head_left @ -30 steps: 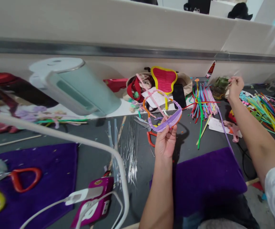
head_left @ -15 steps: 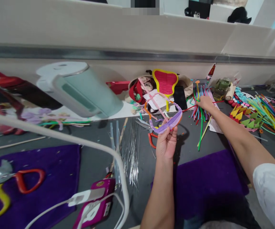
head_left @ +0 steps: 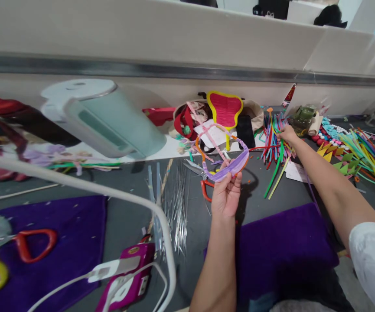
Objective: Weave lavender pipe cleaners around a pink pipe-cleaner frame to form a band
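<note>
On the dark grey table point(head_left: 128, 186), a spread of thin, straight silver wires point(head_left: 180, 212) lies left of the person's left hand, pointing away from the body. Between them and that hand is a pair of metal scissors with red handles point(head_left: 203, 188), partly below the raised work.

The left hand point(head_left: 226, 195) holds a purple, pink and orange fuzzy hoop point(head_left: 237, 164) up off the table, its fingers closed on the broad purple band at the near side. The hoop opens away from the wrist, tilted.

Right of the hoop, well apart from the left fingers, lies a loose bundle of multicoloured fuzzy stems point(head_left: 270, 151), its long axis running roughly from the far edge towards the body. The right hand point(head_left: 289, 135) is the nearer one: it reaches in from the right, across that axis, its fingers narrow and touching the bundle's right side. A bright green fuzzy stem point(head_left: 273, 180) slants from beneath them towards the body and leftward; whether they pinch it, I cannot tell.
</note>
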Motion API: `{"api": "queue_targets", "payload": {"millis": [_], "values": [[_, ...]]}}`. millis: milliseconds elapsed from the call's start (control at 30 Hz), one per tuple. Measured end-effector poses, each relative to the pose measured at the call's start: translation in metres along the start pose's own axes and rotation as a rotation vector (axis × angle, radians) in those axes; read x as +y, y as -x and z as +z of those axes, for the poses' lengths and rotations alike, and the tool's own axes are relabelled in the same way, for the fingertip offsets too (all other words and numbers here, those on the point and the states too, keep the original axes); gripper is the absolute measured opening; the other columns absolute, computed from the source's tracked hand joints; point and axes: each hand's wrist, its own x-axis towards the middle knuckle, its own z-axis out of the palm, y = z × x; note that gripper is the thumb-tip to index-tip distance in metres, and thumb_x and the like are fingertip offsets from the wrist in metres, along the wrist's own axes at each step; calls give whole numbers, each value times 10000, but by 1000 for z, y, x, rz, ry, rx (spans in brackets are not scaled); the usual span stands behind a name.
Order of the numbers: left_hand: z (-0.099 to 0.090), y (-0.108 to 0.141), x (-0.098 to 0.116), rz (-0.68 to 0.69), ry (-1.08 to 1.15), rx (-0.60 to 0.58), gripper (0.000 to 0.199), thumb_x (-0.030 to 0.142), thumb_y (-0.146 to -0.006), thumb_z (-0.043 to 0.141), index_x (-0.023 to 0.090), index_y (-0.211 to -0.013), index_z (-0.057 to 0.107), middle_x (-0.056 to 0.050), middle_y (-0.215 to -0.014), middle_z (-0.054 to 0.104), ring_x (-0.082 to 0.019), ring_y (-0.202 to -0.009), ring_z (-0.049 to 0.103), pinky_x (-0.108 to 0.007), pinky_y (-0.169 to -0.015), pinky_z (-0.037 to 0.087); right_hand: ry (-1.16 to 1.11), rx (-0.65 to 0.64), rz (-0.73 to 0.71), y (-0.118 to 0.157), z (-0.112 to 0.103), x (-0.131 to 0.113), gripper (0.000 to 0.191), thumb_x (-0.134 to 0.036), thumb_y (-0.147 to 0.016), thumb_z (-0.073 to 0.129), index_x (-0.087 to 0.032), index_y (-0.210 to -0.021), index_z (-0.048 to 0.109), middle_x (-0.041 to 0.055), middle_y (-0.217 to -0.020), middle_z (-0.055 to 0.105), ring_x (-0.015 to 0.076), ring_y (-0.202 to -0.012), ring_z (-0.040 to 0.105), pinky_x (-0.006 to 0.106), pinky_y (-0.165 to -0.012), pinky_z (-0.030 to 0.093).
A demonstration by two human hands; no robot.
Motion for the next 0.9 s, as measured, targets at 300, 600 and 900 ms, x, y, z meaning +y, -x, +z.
{"api": "queue_targets", "payload": {"millis": [300, 600, 900], "values": [[1, 0, 0, 5, 7, 6, 426, -26, -838, 505, 205, -1177, 620, -44, -1117, 691, -102, -902, 679, -191, -793, 559, -364, -16, 207, 1, -1, 1, 310, -128, -741, 730, -81, -1015, 593, 4, -567, 587, 185, -537, 639, 343, -532, 573], [1, 0, -1, 2, -1, -13, 410, -25, -838, 495, 187, -1162, 628, -58, -1134, 685, -109, -925, 675, -190, -778, 562, -556, -22, 160, -3, -16, -10, 291, -119, -660, 792, -104, -874, 596, -9, -530, 572, 176, -510, 624, 332, -531, 577], [-1, -2, -1, -4, -1, -21, 399, -29, -830, 494, 179, -1140, 635, -59, -1121, 691, -105, -907, 679, -190, -771, 565, -85, 355, -153, -29, -20, -1, 233, -213, -723, 622, -117, -933, 658, 98, -906, 674, 233, -869, 637, 385, -844, 504]]}}
